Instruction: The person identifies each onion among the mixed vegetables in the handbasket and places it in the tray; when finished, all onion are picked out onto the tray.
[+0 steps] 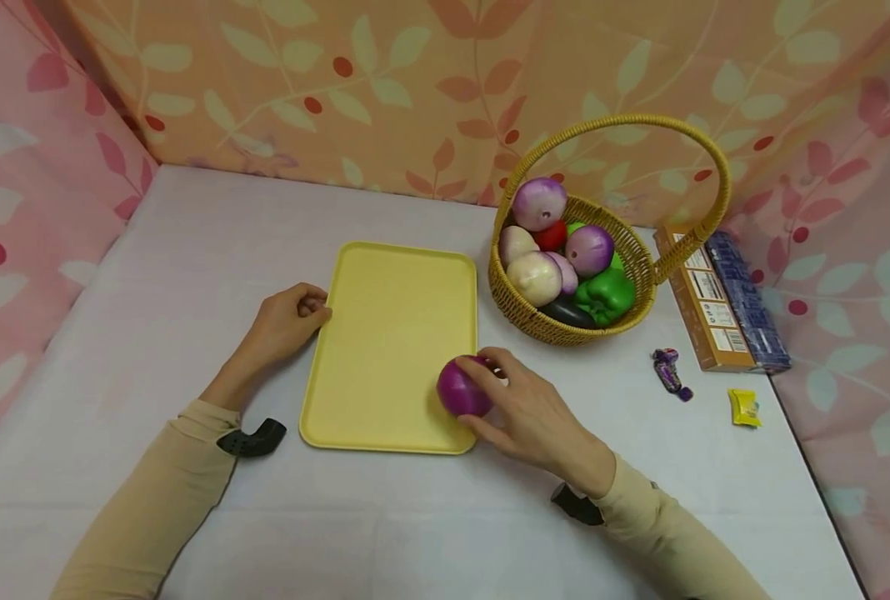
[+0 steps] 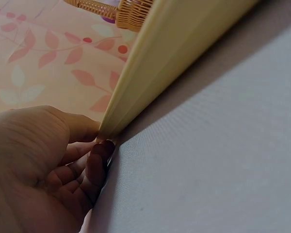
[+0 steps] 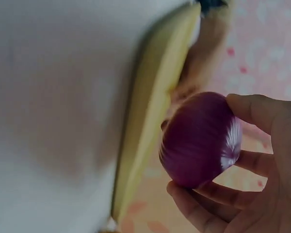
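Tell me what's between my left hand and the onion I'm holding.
In the head view, only a bare stretch of the tray lies between your left hand and the onion.

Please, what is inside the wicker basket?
The wicker basket holds several purple-white vegetables, a red item, light-green pieces, a green pepper and a dark vegetable. Anything beneath them is covered.

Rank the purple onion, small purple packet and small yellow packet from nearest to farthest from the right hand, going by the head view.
1. Purple onion: nearest, gripped at the fingertips of the right hand.
2. Small purple packet: off to that hand's right.
3. Small yellow packet: farthest, further right past the purple one.
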### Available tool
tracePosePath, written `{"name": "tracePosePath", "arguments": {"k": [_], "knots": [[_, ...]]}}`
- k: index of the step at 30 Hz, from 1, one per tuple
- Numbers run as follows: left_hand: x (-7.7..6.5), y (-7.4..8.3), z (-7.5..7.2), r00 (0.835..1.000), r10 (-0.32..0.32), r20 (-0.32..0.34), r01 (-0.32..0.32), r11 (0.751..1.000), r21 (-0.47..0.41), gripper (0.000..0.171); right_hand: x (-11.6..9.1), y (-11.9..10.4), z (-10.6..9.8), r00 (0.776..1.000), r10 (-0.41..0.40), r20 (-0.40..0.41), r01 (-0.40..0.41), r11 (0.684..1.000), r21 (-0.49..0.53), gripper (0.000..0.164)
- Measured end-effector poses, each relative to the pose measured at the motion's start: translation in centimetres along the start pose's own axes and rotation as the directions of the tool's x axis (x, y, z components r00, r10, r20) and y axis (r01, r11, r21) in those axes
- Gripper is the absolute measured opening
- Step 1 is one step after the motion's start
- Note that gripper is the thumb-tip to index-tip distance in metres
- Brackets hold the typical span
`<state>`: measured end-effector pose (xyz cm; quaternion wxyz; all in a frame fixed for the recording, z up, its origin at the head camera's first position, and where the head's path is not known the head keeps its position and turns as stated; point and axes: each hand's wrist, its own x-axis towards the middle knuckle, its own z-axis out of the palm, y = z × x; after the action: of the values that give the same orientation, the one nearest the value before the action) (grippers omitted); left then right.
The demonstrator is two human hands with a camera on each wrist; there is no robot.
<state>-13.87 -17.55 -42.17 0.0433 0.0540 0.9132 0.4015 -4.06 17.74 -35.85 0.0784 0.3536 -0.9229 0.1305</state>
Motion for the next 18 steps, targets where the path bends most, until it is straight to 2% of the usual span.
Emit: {"name": "tracePosePath", "arguments": {"k": [4,7,18], "knots": [[0.0,0.0,0.1,1.000,-0.005,0.000,0.005,1.000,-0.003,0.032,-0.3,-1.0,1.1,0.995,-0.093,0.036,0.094,0.995,-0.024,0.066],[-0.1,-0.1,0.1,1.000,-0.008,0.000,0.008,1.000,-0.005,0.032,-0.3,-1.4,1.5,0.990,-0.128,0.055,0.129,0.991,-0.018,0.064],[0.1,-0.3,0.2,1.000,0.003,-0.001,-0.003,1.000,-0.010,0.032,-0.5,-1.4,1.3,0.975,-0.100,0.197,0.094,0.995,0.040,0.070]]}}
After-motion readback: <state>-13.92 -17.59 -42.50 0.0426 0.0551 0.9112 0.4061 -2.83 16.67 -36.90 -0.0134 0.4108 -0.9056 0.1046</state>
